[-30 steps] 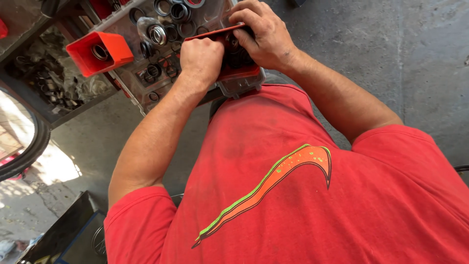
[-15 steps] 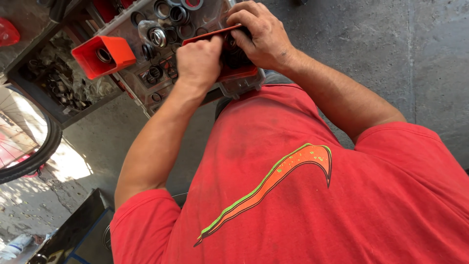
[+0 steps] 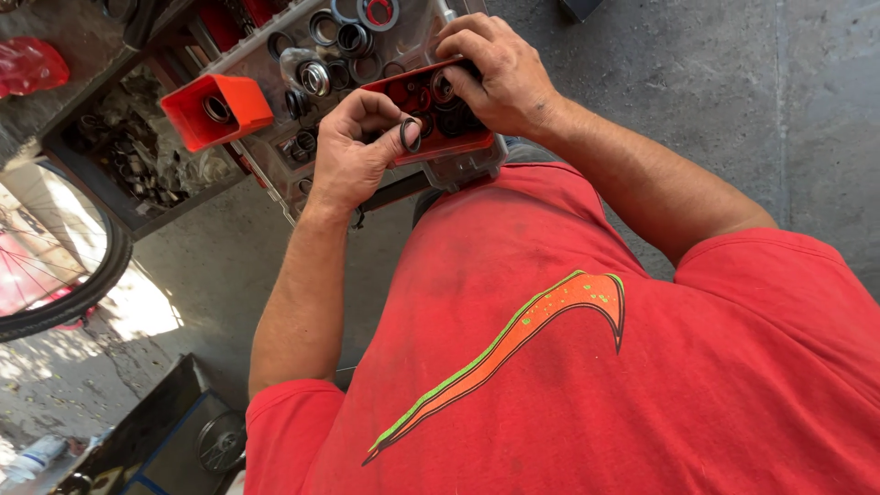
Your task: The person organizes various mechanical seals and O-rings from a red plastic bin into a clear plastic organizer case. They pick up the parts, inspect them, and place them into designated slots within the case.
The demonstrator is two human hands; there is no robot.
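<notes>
Concrete floor (image 3: 733,110) all around, red shirt (image 3: 596,367) filling the lower frame. Left hand (image 3: 353,151) now pinches a small black ring (image 3: 410,135) at frame centre, lifted out since a moment ago. Right hand (image 3: 500,78) grips the red tray (image 3: 449,137), fingers inside. Beyond, upper left, the clear organizer (image 3: 302,64) and orange bin (image 3: 220,110).

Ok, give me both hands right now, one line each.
Left hand: closed, pinching a small black ring between thumb and fingers.
Right hand: fingers curled into the red tray of rings; whether it grips anything cannot be told.
</notes>
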